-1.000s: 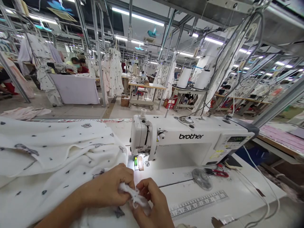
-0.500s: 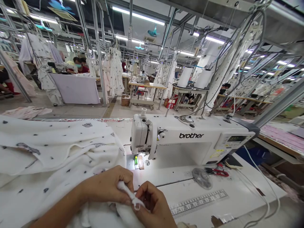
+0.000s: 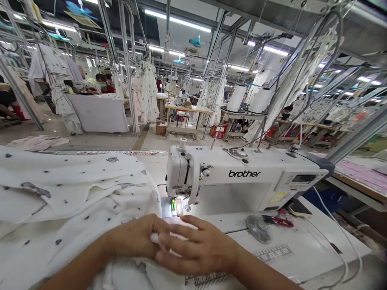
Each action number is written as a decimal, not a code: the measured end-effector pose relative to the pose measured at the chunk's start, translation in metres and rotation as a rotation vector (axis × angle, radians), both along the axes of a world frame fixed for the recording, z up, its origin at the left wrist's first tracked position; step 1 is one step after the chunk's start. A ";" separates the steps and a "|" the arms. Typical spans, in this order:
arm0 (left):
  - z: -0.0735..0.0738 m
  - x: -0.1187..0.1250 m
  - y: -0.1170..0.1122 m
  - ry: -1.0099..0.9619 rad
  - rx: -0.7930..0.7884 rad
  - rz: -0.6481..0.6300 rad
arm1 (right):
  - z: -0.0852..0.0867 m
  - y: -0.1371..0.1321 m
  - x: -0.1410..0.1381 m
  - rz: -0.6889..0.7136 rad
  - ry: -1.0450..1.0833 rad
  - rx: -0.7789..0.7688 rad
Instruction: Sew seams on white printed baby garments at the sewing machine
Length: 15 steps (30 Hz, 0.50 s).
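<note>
My left hand (image 3: 136, 239) is closed, pinching a small fold of white printed fabric (image 3: 72, 193) just in front of the needle area of a white Brother sewing machine (image 3: 242, 181). My right hand (image 3: 202, 247) lies across it from the right, fingers stretched out flat toward the left, over the fabric edge and the left fingertips. The rest of the fabric is heaped over the left half of the table. The lit presser foot (image 3: 178, 203) is a short way beyond both hands.
Red-handled snips (image 3: 276, 220) and a clear round disc (image 3: 256, 228) lie on the machine table (image 3: 302, 245) right of my hands, above a printed ruler strip (image 3: 272, 253). White cables trail at the far right. Thread cones, hanging garments and other workstations with people stand behind.
My right hand has turned over and reached left, going from a pinch on the fabric fold to a flat hand laid over it. The left hand has kept its grip.
</note>
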<state>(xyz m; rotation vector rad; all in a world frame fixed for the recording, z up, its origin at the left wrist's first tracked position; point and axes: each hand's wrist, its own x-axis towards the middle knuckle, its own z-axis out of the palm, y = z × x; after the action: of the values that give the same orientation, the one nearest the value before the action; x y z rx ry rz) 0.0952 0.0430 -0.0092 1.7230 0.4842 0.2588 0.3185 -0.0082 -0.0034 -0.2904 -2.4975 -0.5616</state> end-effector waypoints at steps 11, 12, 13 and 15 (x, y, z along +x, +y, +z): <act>-0.010 -0.001 0.008 0.016 -0.007 0.044 | -0.015 0.023 0.004 0.285 -0.152 0.346; -0.008 -0.001 0.009 0.034 0.041 0.051 | -0.018 0.023 0.006 0.277 -0.148 0.301; -0.005 0.000 0.010 0.064 0.103 0.061 | -0.022 0.024 0.008 0.270 -0.148 0.250; 0.003 0.004 0.015 0.162 0.258 0.080 | -0.030 0.026 0.011 0.249 -0.124 0.132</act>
<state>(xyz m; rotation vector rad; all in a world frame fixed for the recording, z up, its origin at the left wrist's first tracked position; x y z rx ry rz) 0.0991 0.0577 -0.0066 1.9880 0.6623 0.2478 0.3293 0.0179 -0.0332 0.1080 -2.5494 -0.6539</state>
